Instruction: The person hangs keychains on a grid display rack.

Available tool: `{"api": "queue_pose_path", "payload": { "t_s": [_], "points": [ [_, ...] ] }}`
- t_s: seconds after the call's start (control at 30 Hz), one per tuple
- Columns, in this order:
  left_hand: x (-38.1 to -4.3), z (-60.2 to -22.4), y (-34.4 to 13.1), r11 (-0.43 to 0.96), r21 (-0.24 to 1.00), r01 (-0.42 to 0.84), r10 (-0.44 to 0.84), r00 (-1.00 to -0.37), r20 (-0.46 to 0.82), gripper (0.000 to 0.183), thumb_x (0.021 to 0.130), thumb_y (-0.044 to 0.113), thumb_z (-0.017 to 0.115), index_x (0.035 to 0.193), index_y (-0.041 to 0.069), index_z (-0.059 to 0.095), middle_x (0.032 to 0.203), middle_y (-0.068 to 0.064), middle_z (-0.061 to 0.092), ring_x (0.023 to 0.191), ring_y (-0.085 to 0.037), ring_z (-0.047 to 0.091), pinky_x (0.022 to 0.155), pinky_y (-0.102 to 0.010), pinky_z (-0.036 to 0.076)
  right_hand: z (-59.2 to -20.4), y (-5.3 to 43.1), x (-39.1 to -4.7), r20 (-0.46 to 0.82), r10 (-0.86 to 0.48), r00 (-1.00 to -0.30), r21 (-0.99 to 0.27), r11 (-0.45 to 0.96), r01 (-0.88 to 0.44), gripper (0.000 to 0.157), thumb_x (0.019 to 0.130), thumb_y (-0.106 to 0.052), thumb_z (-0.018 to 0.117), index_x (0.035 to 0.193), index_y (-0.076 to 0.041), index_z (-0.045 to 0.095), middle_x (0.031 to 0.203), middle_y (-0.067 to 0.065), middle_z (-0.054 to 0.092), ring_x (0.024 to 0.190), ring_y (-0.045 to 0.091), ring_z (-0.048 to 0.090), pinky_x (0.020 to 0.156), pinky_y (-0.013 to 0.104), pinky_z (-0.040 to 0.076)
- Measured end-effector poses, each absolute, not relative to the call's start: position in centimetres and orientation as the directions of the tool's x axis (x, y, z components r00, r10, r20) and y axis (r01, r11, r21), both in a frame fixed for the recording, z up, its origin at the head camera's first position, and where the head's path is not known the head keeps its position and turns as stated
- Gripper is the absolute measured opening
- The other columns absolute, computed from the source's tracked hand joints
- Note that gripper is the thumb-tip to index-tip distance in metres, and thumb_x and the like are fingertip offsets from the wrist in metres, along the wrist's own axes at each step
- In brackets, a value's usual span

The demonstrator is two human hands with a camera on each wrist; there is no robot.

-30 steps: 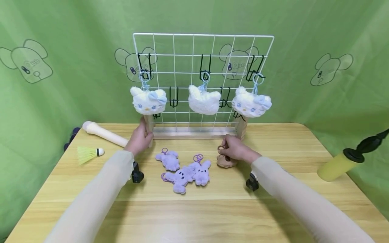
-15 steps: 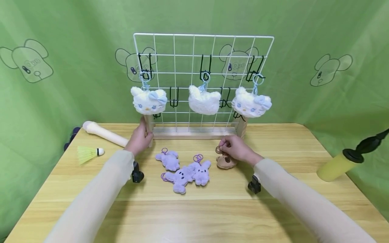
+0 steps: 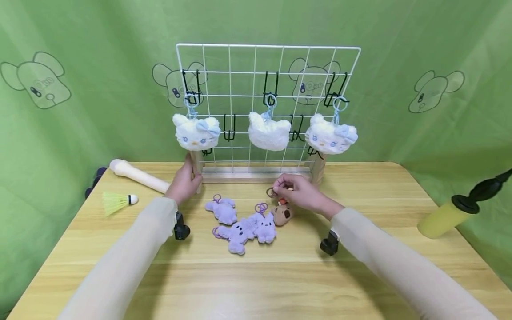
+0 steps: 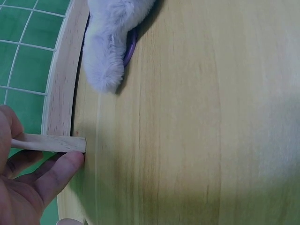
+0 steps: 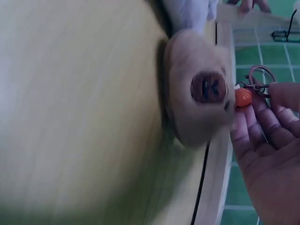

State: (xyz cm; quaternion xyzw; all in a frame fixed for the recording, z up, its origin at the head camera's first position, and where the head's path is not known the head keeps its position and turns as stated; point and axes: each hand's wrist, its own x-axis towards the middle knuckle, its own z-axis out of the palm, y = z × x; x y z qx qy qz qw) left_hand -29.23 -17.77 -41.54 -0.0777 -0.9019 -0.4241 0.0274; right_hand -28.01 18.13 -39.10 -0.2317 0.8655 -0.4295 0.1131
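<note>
In the head view my left hand (image 3: 185, 181) grips the left wooden foot of a white grid display rack (image 3: 256, 175). The left wrist view shows its fingers on both sides of that wooden foot (image 4: 61, 143). My right hand (image 3: 300, 192) pinches the metal ring of a brown plush keychain (image 3: 282, 215). In the right wrist view an orange bead (image 5: 243, 97) sits between its ring (image 5: 262, 75) and the dark-nosed head. The brown plush hangs tilted beside a purple plush keychain (image 3: 264, 229), overlapping it in the head view.
Three white cat-head plush keychains (image 3: 269, 134) hang from the rack's upper hooks; lower black hooks (image 3: 229, 129) carry nothing. Two more purple plush keychains (image 3: 225, 212) lie on the table. At left are a pale club-shaped object (image 3: 138, 174) and a shuttlecock (image 3: 120, 202); a yellow cylinder (image 3: 446, 220) stands right.
My right hand has moved left with the brown plush keychain, which has swung from lying flat to a tilt beside the purple ones. My left hand stays on the rack's foot.
</note>
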Motion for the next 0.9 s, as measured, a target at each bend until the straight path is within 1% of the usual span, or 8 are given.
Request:
{"api": "queue_pose_path", "payload": {
  "t_s": [0.07,0.27,0.43,0.5,0.57,0.67,0.77,0.9],
  "points": [
    [-29.3,-41.5,-17.8,0.627,0.763,0.16,0.115,-0.987,0.113,0.081,0.103,0.002,0.049,0.166,0.0,-0.002,0.156,-0.037,0.044,0.139,-0.054,0.052,0.113,-0.059,0.054,-38.7,17.5,-27.7,-0.003,-0.499,-0.867,-0.821,0.496,-0.283,0.014,0.103,-0.01,0.061,0.11,-0.001,0.068,0.104,0.015,0.074,0.085,0.019,0.068,0.073,0.024,0.064],
    [-29.3,-41.6,-17.8,0.624,0.765,0.159,0.113,-0.987,0.112,0.083,0.103,0.001,0.049,0.166,0.001,-0.005,0.158,-0.039,0.04,0.14,-0.055,0.05,0.115,-0.059,0.053,-37.7,15.9,-27.2,-0.005,-0.51,-0.86,-0.887,0.4,-0.232,0.016,0.106,-0.01,0.057,0.114,0.002,0.063,0.107,0.019,0.075,0.082,0.014,0.066,0.075,0.023,0.063],
    [-29.2,-41.6,-17.7,0.622,0.766,0.163,0.113,-0.987,0.118,0.083,0.103,0.001,0.048,0.166,-0.001,-0.006,0.159,-0.04,0.037,0.14,-0.055,0.05,0.113,-0.059,0.054,-36.9,14.6,-27.1,0.033,-0.524,-0.851,-0.917,0.323,-0.235,0.015,0.106,-0.008,0.057,0.114,0.003,0.063,0.117,0.02,0.076,0.096,0.012,0.073,0.089,0.024,0.065],
    [-29.1,-41.6,-17.7,0.621,0.767,0.161,0.113,-0.987,0.116,0.083,0.103,0.001,0.048,0.166,-0.001,-0.006,0.159,-0.04,0.037,0.141,-0.055,0.05,0.113,-0.059,0.054,-36.6,14.0,-27.1,0.047,-0.519,-0.853,-0.924,0.302,-0.235,0.015,0.106,-0.008,0.058,0.114,0.002,0.063,0.118,0.021,0.075,0.099,0.013,0.074,0.092,0.027,0.066],
    [-29.0,-41.6,-17.7,0.621,0.766,0.163,0.116,-0.986,0.116,0.083,0.103,0.001,0.048,0.166,-0.001,-0.006,0.159,-0.04,0.036,0.142,-0.055,0.048,0.115,-0.059,0.052,-36.3,13.4,-27.2,0.069,-0.51,-0.857,-0.927,0.285,-0.245,0.014,0.105,-0.008,0.059,0.114,0.003,0.064,0.117,0.021,0.074,0.099,0.014,0.073,0.091,0.029,0.067],
    [-28.9,-41.6,-17.7,0.621,0.767,0.163,0.12,-0.986,0.112,0.082,0.103,0.001,0.047,0.166,-0.001,-0.007,0.16,-0.04,0.036,0.142,-0.056,0.047,0.116,-0.06,0.051,-35.7,12.4,-27.1,0.101,-0.497,-0.862,-0.928,0.266,-0.262,0.015,0.104,-0.007,0.061,0.114,0.003,0.065,0.114,0.021,0.073,0.094,0.015,0.072,0.085,0.031,0.068],
    [-28.9,-41.4,-17.6,0.621,0.767,0.162,0.118,-0.987,0.112,0.082,0.103,0.001,0.047,0.166,-0.001,-0.007,0.159,-0.039,0.036,0.143,-0.056,0.047,0.116,-0.06,0.051,-35.0,11.4,-27.2,0.133,-0.48,-0.867,-0.929,0.245,-0.279,0.015,0.103,-0.007,0.062,0.114,0.003,0.067,0.111,0.021,0.074,0.091,0.012,0.072,0.084,0.029,0.069],
    [-28.9,-41.4,-17.6,0.625,0.764,0.162,0.112,-0.987,0.117,0.082,0.103,0.001,0.047,0.166,-0.001,-0.005,0.159,-0.04,0.037,0.142,-0.056,0.048,0.116,-0.06,0.051,-34.1,10.2,-27.3,0.188,-0.454,-0.871,-0.928,0.208,-0.309,0.017,0.103,-0.004,0.062,0.115,0.007,0.067,0.109,0.025,0.075,0.087,0.009,0.073,0.083,0.029,0.069]
  ]
}}
